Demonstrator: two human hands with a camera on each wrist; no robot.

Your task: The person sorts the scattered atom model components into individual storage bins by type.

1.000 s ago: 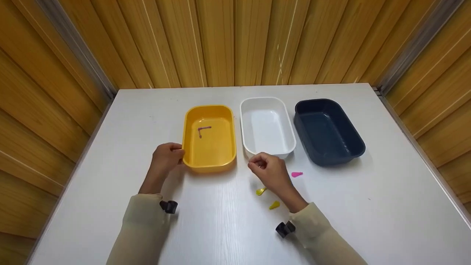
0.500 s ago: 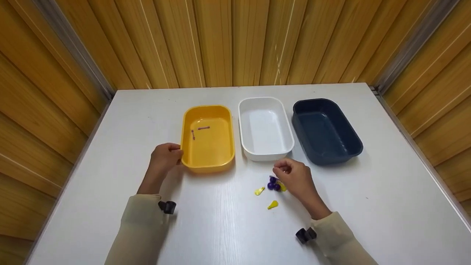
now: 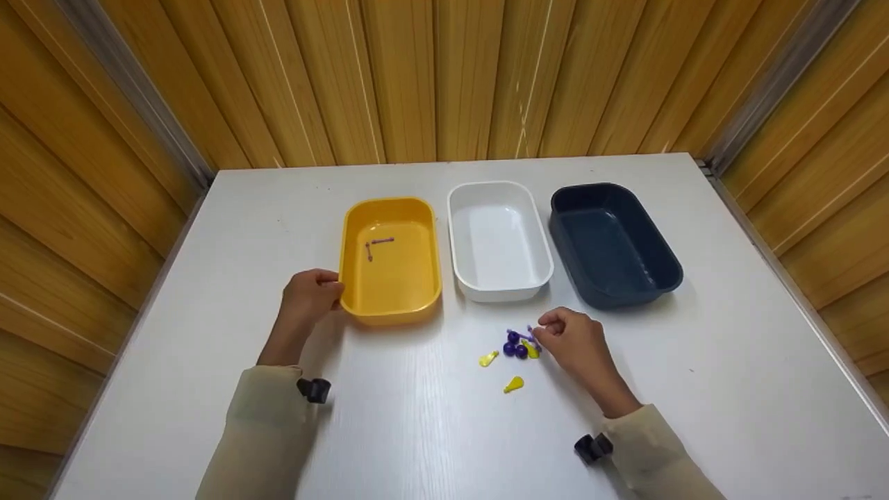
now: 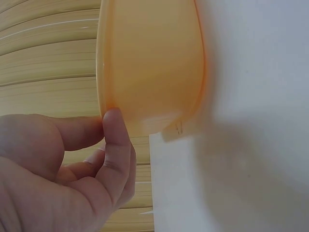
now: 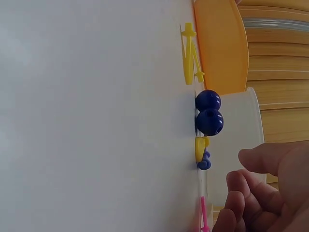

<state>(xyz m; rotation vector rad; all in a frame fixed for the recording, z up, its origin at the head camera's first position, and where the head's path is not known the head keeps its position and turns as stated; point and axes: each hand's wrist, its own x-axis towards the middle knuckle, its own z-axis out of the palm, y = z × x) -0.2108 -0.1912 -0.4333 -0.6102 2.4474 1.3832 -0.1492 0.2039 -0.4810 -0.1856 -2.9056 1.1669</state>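
Observation:
My left hand (image 3: 310,297) pinches the left rim of a yellow plastic box (image 3: 392,311), thumb and forefinger meeting at the edge in the left wrist view. Inside it lie two thin purple sticks (image 3: 383,241). My right hand (image 3: 575,342) hovers just right of a small cluster on the table, its thumb apart from the bent fingers and nothing between them in the right wrist view. Dark purple beads (image 3: 509,349), small purple sticks (image 3: 524,336) and a yellow teardrop-shaped piece (image 3: 532,350) make up this cluster. A pink piece (image 5: 203,215) shows below them in that view.
Two more yellow teardrop pieces (image 3: 489,359) lie left of and in front of the cluster. A white box (image 3: 501,292) stands right of the yellow one, with a dark blue box (image 3: 621,300) beside it. The white table (image 3: 417,430) ends at a wood-patterned wall (image 3: 410,83).
My right hand has moved right and slightly toward me, uncovering the purple beads and sticks and covering the pink piece. The sticks in the yellow box have shifted. My left hand stays at its rim.

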